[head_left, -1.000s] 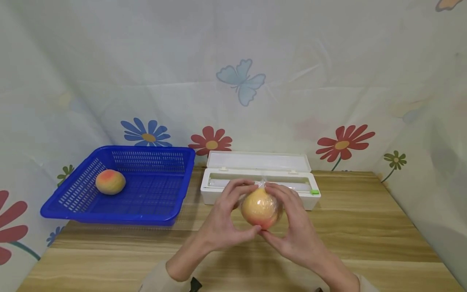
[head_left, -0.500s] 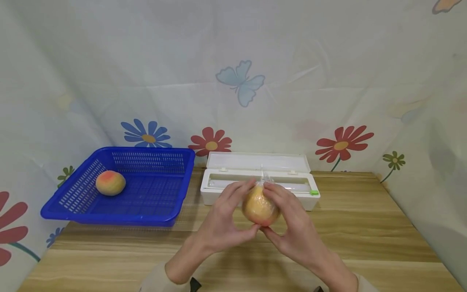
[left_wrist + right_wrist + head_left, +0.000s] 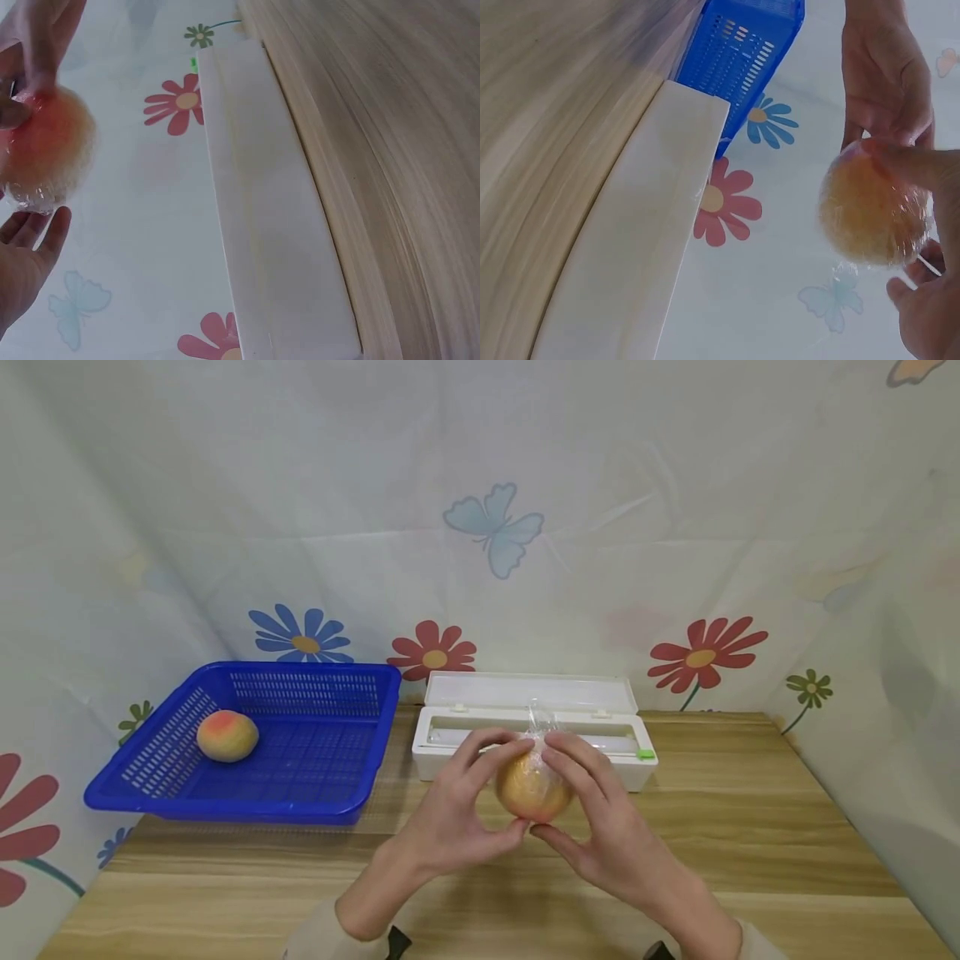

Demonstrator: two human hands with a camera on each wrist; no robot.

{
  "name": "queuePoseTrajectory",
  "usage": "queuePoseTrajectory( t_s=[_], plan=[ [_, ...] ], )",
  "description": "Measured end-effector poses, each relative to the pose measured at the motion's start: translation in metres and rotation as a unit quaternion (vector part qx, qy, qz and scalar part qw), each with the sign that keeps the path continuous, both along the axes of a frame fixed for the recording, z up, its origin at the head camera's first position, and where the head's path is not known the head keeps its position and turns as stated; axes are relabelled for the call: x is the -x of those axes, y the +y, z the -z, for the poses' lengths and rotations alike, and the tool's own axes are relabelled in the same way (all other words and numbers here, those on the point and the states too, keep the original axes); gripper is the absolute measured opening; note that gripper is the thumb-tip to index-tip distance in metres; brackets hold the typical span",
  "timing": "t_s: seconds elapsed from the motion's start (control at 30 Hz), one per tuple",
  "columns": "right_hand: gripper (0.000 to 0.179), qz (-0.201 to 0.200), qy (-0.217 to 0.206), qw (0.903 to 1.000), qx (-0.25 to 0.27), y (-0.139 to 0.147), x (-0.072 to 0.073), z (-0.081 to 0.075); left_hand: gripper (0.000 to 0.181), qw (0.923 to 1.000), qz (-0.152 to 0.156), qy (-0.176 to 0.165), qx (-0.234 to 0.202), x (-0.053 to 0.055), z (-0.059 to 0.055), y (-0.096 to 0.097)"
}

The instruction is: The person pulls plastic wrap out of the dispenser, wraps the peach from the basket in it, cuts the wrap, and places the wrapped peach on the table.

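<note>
Wrapped peach (image 3: 533, 792), between left grip (image 3: 452, 817), right grip (image 3: 613, 820)

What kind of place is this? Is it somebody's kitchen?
I can't be sure, but it looks more like a little work corner set up specially: there's a wood-grained table, a flowery backdrop standing close around it, and a plastic-wrapped fruit being held over the table.

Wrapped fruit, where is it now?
In the head view, the wrapped fruit is held between the left hand and the right hand, before the white box, right of the blue basket.
</note>
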State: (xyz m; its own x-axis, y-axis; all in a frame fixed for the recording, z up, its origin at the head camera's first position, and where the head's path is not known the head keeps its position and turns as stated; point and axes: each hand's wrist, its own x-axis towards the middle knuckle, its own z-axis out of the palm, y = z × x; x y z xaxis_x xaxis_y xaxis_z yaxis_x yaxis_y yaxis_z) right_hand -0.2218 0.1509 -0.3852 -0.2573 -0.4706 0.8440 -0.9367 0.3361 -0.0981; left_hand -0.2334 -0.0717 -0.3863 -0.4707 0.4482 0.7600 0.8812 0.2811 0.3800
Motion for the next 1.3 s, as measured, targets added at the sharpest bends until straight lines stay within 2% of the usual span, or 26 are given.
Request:
queuePoseTrajectory(
  t_s=[0.13,0.27,0.37,0.53,0.63,0.73,0.83,1.03,1.2,1.3],
  plan=[
    [0.076,0.011,-0.035,0.9991,0.023,0.003,0.002,-0.002,0.082,0.9998,0.009,-0.014,-0.01,0.001,0.001,0.0],
    [0.079,0.011,-0.088,0.9957,0.027,0.003,-0.001,-0.002,0.081,0.9985,0.033,-0.036,-0.025,0.0,0.001,0.0],
    [0.077,-0.004,-0.092,0.9954,0.027,0.002,-0.002,-0.002,0.081,0.9954,0.062,-0.064,-0.036,-0.002,0.0,0.0],
    [0.07,-0.021,-0.041,0.9989,0.013,0.001,-0.002,-0.004,0.069,0.9888,0.102,-0.095,-0.052,-0.007,-0.001,-0.002],
    [0.065,-0.011,0.001,0.9998,-0.014,0.001,-0.004,-0.006,0.048,0.9855,0.112,-0.111,-0.062,-0.009,-0.004,-0.002],
    [0.06,0.003,0.04,0.9981,-0.046,0.0,-0.007,-0.007,0.033,0.9843,0.109,-0.12,-0.069,-0.009,-0.005,-0.001],
    [0.054,0.009,0.08,0.9945,-0.066,-0.001,-0.008,-0.009,0.033,0.9878,0.098,-0.098,-0.071,-0.009,-0.007,-0.001],
    [0.041,0.034,0.176,0.9799,-0.087,-0.003,-0.006,-0.013,0.06,0.9979,0.043,-0.03,-0.037,-0.009,-0.012,-0.002],
    [0.036,0.041,0.206,0.9736,-0.09,-0.004,-0.006,-0.014,0.054,0.9997,0.022,0.001,-0.007,-0.009,-0.014,-0.003],
    [0.034,0.044,0.217,0.9711,-0.091,-0.004,-0.006,-0.014,0.054,0.9999,0.01,0.0,0.001,-0.009,-0.014,-0.003]
  ],
)
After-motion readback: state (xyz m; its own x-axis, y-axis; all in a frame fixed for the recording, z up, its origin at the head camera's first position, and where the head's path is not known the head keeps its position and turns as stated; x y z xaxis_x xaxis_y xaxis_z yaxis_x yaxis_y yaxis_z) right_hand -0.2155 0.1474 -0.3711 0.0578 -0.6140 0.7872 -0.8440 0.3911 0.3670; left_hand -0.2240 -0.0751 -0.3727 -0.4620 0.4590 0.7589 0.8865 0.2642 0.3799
